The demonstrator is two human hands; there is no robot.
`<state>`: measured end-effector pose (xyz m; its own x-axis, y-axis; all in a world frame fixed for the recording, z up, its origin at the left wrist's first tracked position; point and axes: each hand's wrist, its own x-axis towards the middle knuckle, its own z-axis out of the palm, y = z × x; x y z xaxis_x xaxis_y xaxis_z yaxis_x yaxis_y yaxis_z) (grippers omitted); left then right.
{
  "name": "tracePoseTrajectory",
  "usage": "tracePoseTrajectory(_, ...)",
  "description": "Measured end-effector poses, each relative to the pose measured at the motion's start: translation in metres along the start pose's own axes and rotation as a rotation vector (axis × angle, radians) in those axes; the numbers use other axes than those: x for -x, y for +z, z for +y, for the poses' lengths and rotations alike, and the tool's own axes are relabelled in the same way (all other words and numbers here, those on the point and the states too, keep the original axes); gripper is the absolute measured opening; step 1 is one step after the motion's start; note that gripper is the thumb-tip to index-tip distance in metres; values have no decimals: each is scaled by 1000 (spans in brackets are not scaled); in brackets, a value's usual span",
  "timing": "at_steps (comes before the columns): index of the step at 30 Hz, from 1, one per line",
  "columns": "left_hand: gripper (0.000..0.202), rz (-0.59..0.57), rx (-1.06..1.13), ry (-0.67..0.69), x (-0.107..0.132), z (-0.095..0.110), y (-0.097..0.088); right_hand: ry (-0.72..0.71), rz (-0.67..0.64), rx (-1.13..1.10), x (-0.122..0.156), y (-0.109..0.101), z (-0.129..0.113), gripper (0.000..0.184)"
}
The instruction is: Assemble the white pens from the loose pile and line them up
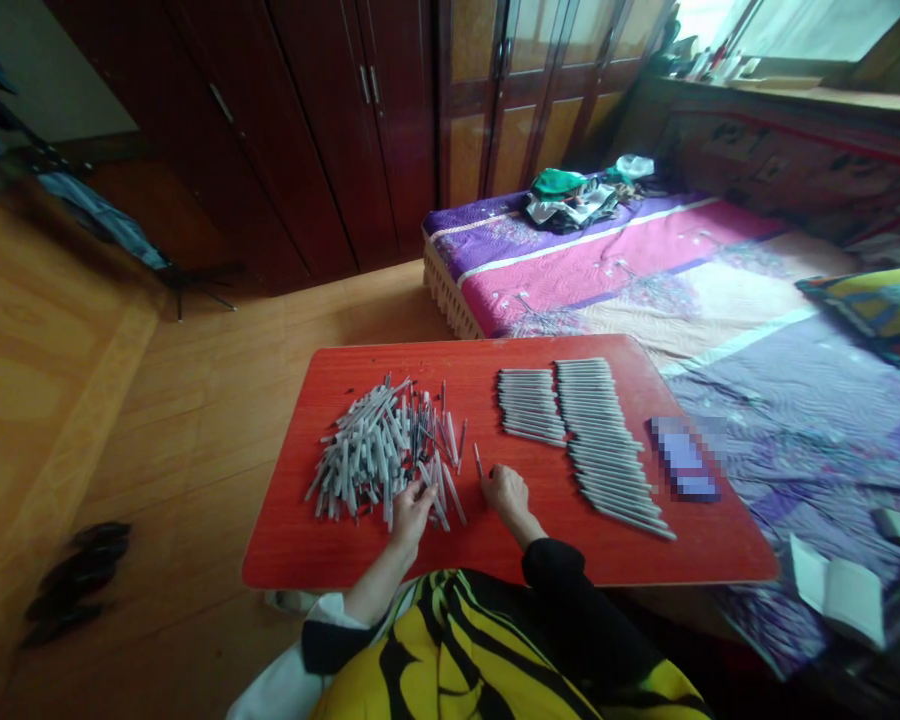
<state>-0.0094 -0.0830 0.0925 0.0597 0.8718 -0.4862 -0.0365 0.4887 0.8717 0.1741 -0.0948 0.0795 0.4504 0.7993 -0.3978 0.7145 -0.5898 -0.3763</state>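
**Heap of pens (pixel 367 450) on a red table (pixel 289 550), seen from my head**

Nearest, at the bottom of the view, is my lap, covered by a yellow-and-black cloth (pixel 450 650). My left hand (pixel 411 515) lies at the lower right edge of the heap, with its fingers among the pens; I cannot tell whether they pinch one. My right hand (pixel 504 495) rests palm down on the table, fingers pressed together and holding nothing. A lone pen (pixel 478 460) lies just beside its fingertips.

Right of the hand, pens lie side by side in a short row (pixel 531 405) and a longer row (pixel 611 445), the two almost touching. Beyond them, near the table's right edge, lies a blurred object (pixel 685 458), too obscured to identify.

Past the table are a booklet (pixel 840 590) at right, a quilted bed (pixel 607 280) with a pile of clothes (pixel 570 198), a wooden floor (pixel 195 400) at left, and a dark wardrobe (pixel 345 130) along the far wall.
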Motion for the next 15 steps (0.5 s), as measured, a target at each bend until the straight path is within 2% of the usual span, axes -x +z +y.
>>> tracePoseTrajectory(8, 29, 17, 125, -57, 4, 2, -1, -42, -27, -51, -11, 3, -29, 17)
tracePoseTrajectory(15, 19, 140, 418, -211, 0, 15, -8, -36, -81, -324, -7, -2, -27, 10)
